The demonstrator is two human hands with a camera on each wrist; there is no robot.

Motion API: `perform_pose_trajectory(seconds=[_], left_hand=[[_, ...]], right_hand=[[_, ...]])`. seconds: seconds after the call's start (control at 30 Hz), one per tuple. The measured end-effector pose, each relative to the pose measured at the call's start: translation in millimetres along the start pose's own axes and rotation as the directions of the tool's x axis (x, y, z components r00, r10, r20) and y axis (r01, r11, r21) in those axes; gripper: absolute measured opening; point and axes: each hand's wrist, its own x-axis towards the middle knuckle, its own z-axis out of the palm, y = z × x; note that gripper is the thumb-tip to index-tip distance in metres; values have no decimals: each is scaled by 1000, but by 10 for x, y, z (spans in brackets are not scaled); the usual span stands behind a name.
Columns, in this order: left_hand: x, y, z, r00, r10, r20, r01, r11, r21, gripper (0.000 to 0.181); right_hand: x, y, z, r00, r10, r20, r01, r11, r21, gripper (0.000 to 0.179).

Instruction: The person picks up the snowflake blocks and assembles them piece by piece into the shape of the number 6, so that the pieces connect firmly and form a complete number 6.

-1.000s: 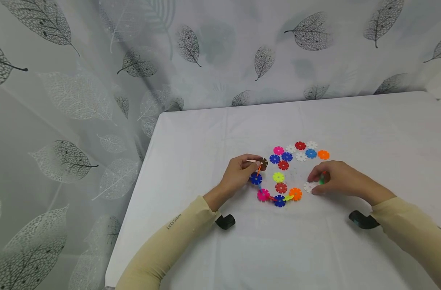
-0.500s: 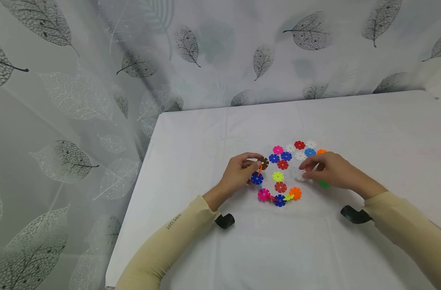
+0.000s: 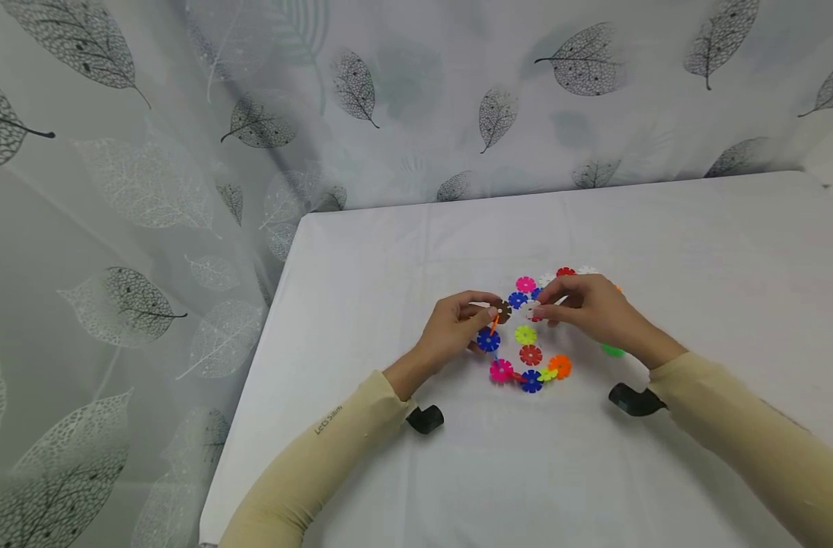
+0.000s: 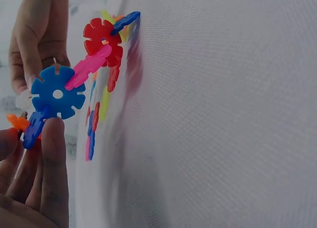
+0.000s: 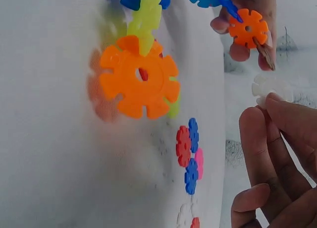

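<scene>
My left hand [image 3: 444, 331] pinches the upper end of a chain of interlocking snowflake discs. A brown disc [image 3: 503, 311] and an orange disc [image 5: 248, 28] form that end, slotted together. Below them the chain runs through a blue disc [image 3: 488, 339] and a pink disc [image 3: 502, 371] to a large orange disc [image 5: 141, 79] at the other end. My right hand [image 3: 591, 308] holds a white snowflake disc [image 5: 273, 86] between thumb and fingertips. That white disc is close to the brown one, a small gap apart in the right wrist view.
Loose discs lie on the white-covered table [image 3: 389, 259]: a yellow one [image 3: 525, 335] and a red one [image 3: 530, 355] inside the chain's curve, a green one [image 3: 613, 351] under the right forearm, several more behind the right hand. A leaf-print curtain [image 3: 416, 99] hangs behind.
My right hand has picked up the white disc and carried it left to the brown end of the chain, leaving the green disc on the table. My left hand has hardly moved.
</scene>
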Motion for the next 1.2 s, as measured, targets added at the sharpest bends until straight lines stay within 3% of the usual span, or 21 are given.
perform_pose_trajectory(seconds=[0.3,0.67,0.87,1.2], left_hand=[[12,-23,16,1000,-4,20,5,999,-51,26],[33,-67,20,1000,21,17,-21,999,-31,26],[45,-81,27,998,52,30,-50,998,-46,26],[44,-75,47,996,79,38,-78,996,-39,24]], right_hand=[[40,-14,54,999,-12,-30,13,999,44,17],[51,-1,75,998,-22,-57,25,999,45,18],[44,4,101,990,-100,-100,95,994,-57,15],[37,-16,137,958,-251,-141,219,953,-208,15]])
